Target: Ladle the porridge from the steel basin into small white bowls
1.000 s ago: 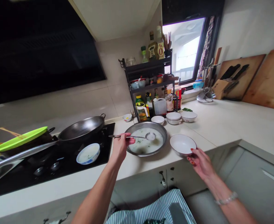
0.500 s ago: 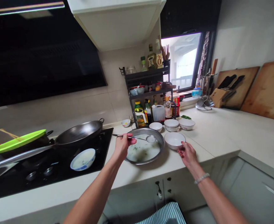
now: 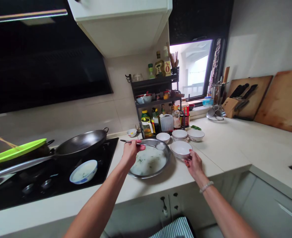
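Note:
My left hand [image 3: 132,152] is closed around the dark handle of a long metal spoon [image 3: 160,145], whose bowl end carries something whitish. The spoon is above a round steel basin [image 3: 169,161], near its right rim. Inside the basin is a milky white liquid food [image 3: 148,162] with green bits. With my right hand [image 3: 195,164] I grip the near right rim of a white bowl [image 3: 181,148], thumb over the edge and fingers below it. That bowl is beside the basin and looks empty. Whether its base touches the counter I cannot tell.
Several white bowls [image 3: 179,134] stand behind, before a black rack [image 3: 158,103] of bottles. On the black hob [image 3: 59,185] are a wok [image 3: 81,142], a filled blue-and-white bowl [image 3: 83,172] and a green lid-like disc [image 3: 19,151]. A knife block [image 3: 230,106] stands back right.
The spoon has moved a little to the right over the basin, closer to the bowl in my right hand. The whole view has shifted slightly. Both grips stay the same.

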Action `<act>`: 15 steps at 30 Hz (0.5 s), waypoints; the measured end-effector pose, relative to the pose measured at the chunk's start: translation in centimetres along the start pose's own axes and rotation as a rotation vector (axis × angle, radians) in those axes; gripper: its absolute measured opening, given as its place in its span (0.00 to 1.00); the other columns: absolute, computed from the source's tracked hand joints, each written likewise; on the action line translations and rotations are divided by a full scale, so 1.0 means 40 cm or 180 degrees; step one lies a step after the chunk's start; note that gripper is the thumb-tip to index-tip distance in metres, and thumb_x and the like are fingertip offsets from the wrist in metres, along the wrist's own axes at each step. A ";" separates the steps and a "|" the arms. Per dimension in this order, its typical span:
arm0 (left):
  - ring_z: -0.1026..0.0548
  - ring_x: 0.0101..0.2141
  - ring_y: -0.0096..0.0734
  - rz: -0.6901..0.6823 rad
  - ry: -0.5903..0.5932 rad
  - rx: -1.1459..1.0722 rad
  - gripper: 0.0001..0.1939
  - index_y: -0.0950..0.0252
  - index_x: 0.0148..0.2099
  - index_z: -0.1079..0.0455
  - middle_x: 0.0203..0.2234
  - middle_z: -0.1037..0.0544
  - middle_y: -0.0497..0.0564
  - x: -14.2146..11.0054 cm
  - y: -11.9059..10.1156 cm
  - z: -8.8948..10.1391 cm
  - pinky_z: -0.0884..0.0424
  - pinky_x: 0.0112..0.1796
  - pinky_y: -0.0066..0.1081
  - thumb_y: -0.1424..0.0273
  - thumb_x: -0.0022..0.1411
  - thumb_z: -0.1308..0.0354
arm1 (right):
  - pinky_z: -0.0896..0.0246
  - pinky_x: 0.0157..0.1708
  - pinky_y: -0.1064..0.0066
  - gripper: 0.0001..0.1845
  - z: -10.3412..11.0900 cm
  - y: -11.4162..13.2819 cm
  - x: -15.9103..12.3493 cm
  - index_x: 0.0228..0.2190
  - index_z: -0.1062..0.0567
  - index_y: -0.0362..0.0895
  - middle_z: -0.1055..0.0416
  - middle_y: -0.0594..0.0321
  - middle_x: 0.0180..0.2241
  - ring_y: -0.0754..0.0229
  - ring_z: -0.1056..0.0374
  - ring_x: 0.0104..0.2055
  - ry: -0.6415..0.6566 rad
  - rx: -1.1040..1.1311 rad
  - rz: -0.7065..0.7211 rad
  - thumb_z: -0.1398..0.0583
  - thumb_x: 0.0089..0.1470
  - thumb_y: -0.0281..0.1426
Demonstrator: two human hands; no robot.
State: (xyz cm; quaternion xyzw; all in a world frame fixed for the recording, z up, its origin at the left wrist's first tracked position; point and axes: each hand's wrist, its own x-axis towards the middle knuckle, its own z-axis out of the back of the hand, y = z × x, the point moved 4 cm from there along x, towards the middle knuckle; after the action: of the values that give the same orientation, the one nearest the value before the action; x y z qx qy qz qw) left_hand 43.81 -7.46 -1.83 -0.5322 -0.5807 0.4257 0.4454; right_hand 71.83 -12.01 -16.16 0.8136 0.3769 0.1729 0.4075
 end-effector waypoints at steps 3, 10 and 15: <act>0.25 0.19 0.28 0.0071 -0.0013 -0.0015 0.08 0.70 0.28 0.31 0.16 0.25 0.51 0.003 -0.012 -0.015 0.28 0.25 0.24 0.78 0.55 0.50 | 0.55 0.10 0.80 0.16 -0.004 0.007 0.001 0.27 0.35 0.44 0.39 0.75 0.15 0.70 0.42 0.13 0.0057 -0.0020 0.0023 0.35 0.40 0.39; 0.26 0.18 0.26 -0.0018 0.0146 -0.0056 0.08 0.71 0.28 0.31 0.16 0.26 0.52 0.011 -0.050 -0.042 0.29 0.26 0.23 0.78 0.56 0.50 | 0.55 0.10 0.79 0.17 -0.044 0.052 0.000 0.25 0.36 0.45 0.40 0.74 0.15 0.70 0.44 0.13 0.0167 -0.0094 0.0058 0.35 0.39 0.40; 0.26 0.18 0.27 -0.0087 0.0327 0.0036 0.05 0.72 0.28 0.31 0.16 0.26 0.53 0.018 -0.075 -0.073 0.28 0.26 0.25 0.77 0.54 0.48 | 0.54 0.10 0.79 0.17 -0.078 0.070 -0.009 0.25 0.36 0.45 0.40 0.74 0.16 0.71 0.44 0.13 0.0171 -0.0111 0.0053 0.35 0.39 0.40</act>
State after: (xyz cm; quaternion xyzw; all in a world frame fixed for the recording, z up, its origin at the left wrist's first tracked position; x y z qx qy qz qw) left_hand 45.90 -6.91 1.83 -0.5428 -0.5618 0.3949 0.4835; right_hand 71.09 -11.69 -12.03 0.8046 0.3778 0.2047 0.4099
